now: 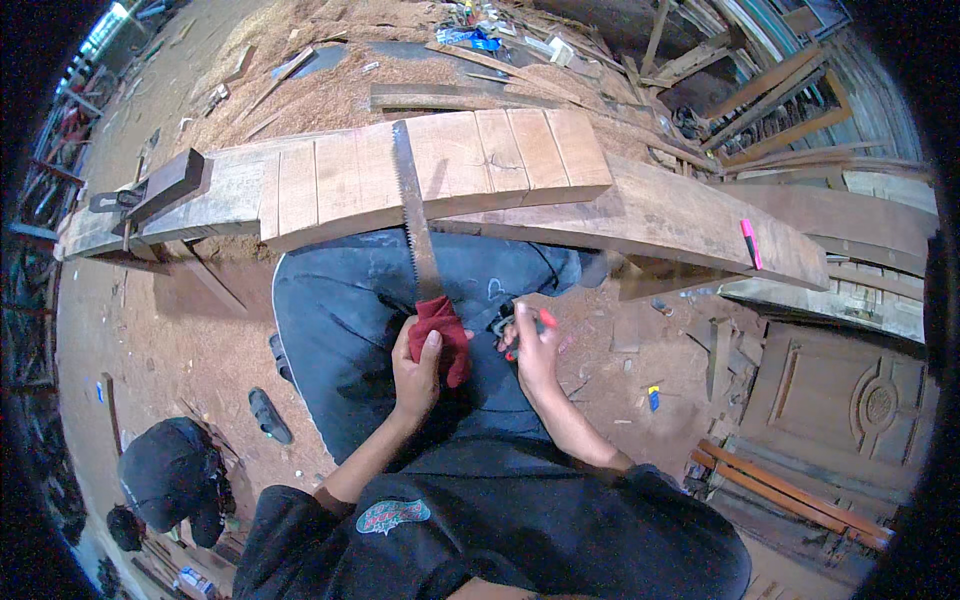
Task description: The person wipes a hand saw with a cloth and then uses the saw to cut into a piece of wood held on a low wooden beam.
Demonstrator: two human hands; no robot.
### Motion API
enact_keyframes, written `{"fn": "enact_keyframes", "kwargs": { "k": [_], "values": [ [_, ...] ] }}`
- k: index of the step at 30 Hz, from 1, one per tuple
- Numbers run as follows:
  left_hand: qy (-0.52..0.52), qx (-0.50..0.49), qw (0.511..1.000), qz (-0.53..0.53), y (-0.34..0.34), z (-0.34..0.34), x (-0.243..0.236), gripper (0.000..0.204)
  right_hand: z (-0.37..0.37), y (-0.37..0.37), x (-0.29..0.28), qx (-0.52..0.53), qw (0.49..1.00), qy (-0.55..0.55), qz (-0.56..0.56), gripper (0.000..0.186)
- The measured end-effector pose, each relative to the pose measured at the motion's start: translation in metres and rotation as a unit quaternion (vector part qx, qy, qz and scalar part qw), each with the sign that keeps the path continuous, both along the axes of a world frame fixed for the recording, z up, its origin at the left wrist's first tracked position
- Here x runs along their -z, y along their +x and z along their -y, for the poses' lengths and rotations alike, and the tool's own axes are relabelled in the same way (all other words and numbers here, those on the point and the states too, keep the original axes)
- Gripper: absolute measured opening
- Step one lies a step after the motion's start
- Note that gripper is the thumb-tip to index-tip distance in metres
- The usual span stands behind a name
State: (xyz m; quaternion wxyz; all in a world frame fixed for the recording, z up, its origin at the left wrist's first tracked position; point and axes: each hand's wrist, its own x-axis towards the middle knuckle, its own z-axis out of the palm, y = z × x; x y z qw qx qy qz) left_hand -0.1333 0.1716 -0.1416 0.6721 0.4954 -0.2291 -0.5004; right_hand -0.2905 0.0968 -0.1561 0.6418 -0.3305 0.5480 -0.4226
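Note:
My left hand [416,365] grips a red cloth [443,330] bunched round the lower end of a rusty saw blade [408,180]. The blade's upper end reaches across a thick pale board [535,155] with several crosswise lines. My right hand [532,350] is closed on a small tool with red and black handles [544,319], perhaps pliers, just right of the cloth over my dark-trousered lap [350,320]. The board rests on a longer timber beam [680,230], where a pink marker [750,243] lies toward the right.
A dark hand plane [163,187] sits on the beam's left part. Sawdust and offcuts [300,70] lie beyond. A carved door panel [840,390] and orange strips [780,490] are at right. A loose sandal [270,415] and a black bundle [170,470], unclear what, lie at lower left.

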Motion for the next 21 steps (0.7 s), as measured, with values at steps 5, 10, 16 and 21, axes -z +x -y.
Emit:
{"fn": "enact_keyframes", "kwargs": {
  "k": [5,10,16,21],
  "values": [
    [-0.018,0.024,0.999,0.011,0.008,-0.012,-0.001,0.035,0.014,-0.01,-0.012,0.061,0.991,-0.122,0.007,0.027],
    [-0.091,0.013,0.995,0.05,0.01,-0.014,-0.013,0.043,0.018,-0.006,0.013,0.038,0.999,0.032,-0.008,0.036],
    [-0.054,0.036,0.998,-0.001,0.009,-0.009,-0.011,0.043,0.03,-0.011,-0.052,0.024,0.998,-0.05,0.012,0.038],
    [0.026,0.02,0.999,0.003,0.006,-0.002,-0.022,0.029,0.019,-0.014,-0.073,0.09,0.986,-0.135,0.025,0.033]
  ]
}}
